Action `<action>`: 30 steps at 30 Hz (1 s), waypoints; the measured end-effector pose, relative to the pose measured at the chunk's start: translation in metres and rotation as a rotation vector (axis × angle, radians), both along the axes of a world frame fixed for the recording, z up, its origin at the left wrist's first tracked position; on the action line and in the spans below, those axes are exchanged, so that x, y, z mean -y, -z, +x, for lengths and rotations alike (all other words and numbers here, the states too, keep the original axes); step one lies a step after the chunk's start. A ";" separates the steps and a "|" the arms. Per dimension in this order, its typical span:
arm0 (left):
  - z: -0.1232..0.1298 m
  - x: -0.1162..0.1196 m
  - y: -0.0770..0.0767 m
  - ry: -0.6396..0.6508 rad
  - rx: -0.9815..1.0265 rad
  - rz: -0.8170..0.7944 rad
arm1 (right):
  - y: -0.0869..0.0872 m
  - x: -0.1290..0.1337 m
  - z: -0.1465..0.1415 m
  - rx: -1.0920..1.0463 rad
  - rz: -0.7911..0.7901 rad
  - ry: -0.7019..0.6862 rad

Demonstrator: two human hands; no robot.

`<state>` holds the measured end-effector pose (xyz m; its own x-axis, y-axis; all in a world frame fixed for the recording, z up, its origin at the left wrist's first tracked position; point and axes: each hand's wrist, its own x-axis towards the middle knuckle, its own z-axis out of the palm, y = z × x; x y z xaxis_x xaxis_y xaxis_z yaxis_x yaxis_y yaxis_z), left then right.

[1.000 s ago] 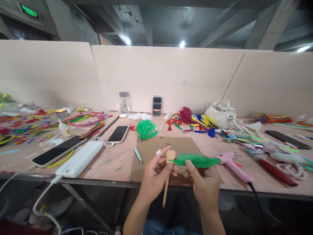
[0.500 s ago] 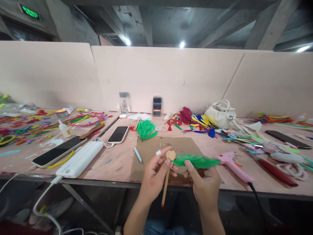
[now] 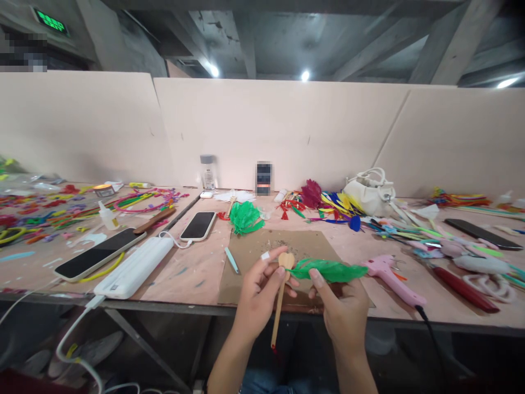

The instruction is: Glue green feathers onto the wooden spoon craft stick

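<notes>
My left hand (image 3: 260, 293) pinches a thin wooden stick (image 3: 278, 317) just under its heart-shaped wooden head (image 3: 286, 260). A small red piece hangs from the stick's lower end. Between the thumb and fingers of my right hand (image 3: 344, 306) is a green feather (image 3: 328, 270), lying sideways with its tip to the right. Its quill end meets the stick at my left thumb; whether it is stuck there I cannot tell. White tape wraps one left finger. Beneath both hands lies a brown cardboard sheet (image 3: 246, 262) with dark crumbs on it.
A pink glue gun (image 3: 394, 282) lies right of my right hand, its cord over the table edge. Left are a light blue pen-like tool (image 3: 232, 260), a phone (image 3: 198, 226) and a white power bank (image 3: 135, 267). Behind sit green feathers (image 3: 245, 218) and a white bag (image 3: 369, 192).
Both hands keep nearly the same place and grip. The red piece at the stick's lower end has swung slightly.
</notes>
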<state>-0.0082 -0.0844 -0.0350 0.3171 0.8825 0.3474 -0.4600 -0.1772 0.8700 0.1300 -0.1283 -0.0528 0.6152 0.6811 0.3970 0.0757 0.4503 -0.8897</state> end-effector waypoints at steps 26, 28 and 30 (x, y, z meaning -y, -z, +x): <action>0.001 -0.002 0.005 0.032 0.032 -0.009 | 0.003 -0.008 0.006 0.168 0.059 -0.206; 0.001 -0.002 0.006 0.043 0.022 -0.013 | 0.000 -0.006 0.006 0.246 -0.018 -0.183; 0.000 -0.003 0.007 0.039 0.018 -0.017 | -0.001 -0.005 0.007 0.294 -0.071 -0.173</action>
<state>-0.0077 -0.0816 -0.0422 0.3452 0.8755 0.3381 -0.4819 -0.1438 0.8643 0.1374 -0.1234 -0.0520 0.3547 0.7974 0.4883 0.2620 0.4166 -0.8705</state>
